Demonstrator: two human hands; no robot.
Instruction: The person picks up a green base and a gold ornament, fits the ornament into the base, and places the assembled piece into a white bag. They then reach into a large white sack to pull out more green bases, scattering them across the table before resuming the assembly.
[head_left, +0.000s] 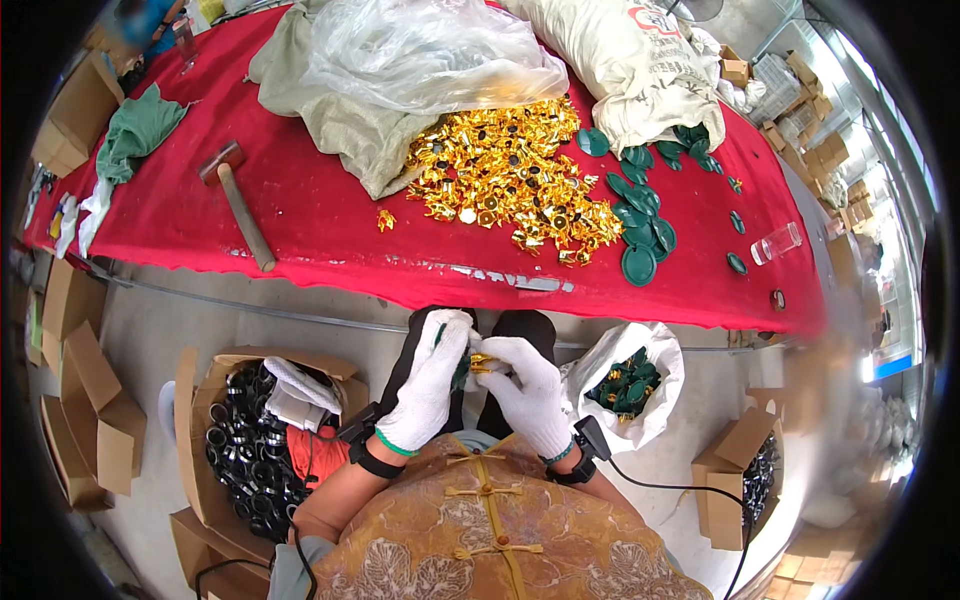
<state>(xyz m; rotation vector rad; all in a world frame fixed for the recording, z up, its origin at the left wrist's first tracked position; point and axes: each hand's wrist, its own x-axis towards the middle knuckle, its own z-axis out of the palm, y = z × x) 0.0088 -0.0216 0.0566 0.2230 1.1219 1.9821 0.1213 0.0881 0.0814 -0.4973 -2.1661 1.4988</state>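
The left hand [432,365], in a white knitted glove, is grasping a dark green plastic piece [461,373], partly hidden by the fingers. The white-gloved right hand [522,388] is pinching a shiny gold-coloured piece [482,363] against it, above the lap. A loose heap of shiny gold-coloured pieces [500,185] is lying on the red cloth-covered table [330,225], beside dark green plastic discs [639,265]. An open white sack [664,427] is standing to the right, holding green-and-gold pieces [622,385].

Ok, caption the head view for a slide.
Gloved left hand and right hand hold a green part and a gold piece near a red-covered table.
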